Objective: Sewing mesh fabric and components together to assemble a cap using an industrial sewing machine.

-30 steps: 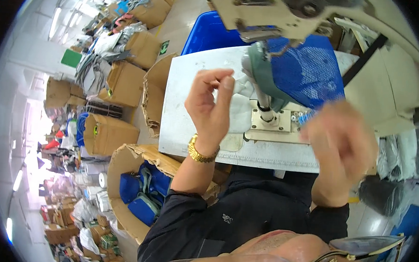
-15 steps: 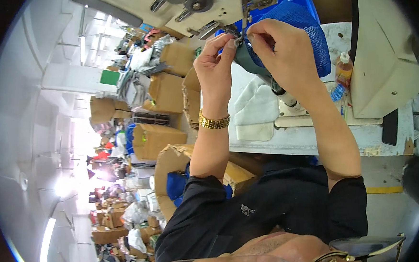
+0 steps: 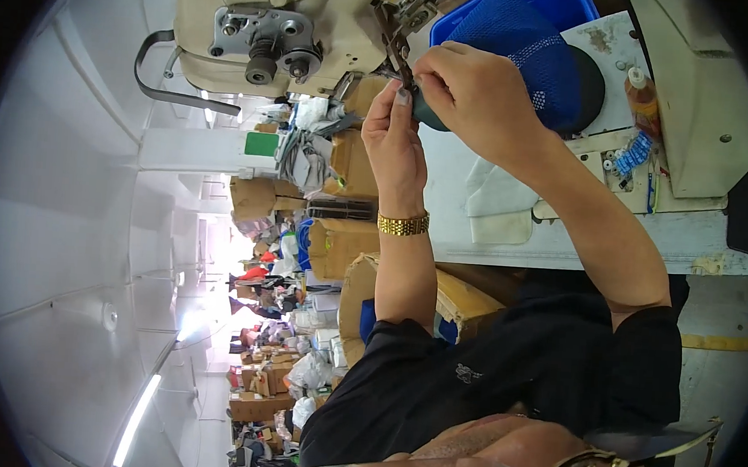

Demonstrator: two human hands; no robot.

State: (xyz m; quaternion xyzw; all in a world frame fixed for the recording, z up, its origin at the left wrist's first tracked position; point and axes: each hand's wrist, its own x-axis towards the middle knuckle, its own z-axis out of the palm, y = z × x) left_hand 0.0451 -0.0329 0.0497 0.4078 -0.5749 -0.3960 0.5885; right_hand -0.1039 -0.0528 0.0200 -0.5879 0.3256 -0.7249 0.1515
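My left hand (image 3: 399, 141) is raised beneath the cream sewing machine head (image 3: 293, 10), thumb and forefinger pinched together by the needle area (image 3: 398, 55). Close beside it, my right hand (image 3: 485, 99) also has its fingers pinched at the same place. Anything between the fingertips is too small or hidden to make out. Behind my right hand lies a blue mesh piece (image 3: 514, 37) with a dark grey-green edge. Part of that dark material (image 3: 428, 113) shows between my hands.
On the white tabletop (image 3: 450, 242) lie white fabric pieces (image 3: 500, 203). At the right are a bottle of amber liquid (image 3: 643, 104), a blue packet (image 3: 633, 153) and another machine body (image 3: 700, 91). A blue bin (image 3: 576, 6) stands behind; cardboard boxes (image 3: 468, 299) stand left of the table.
The view has shifted, so the machine and table appear moved within it. My pinched hands remain at the needle area, with the right fingers now closer to the left fingertips.
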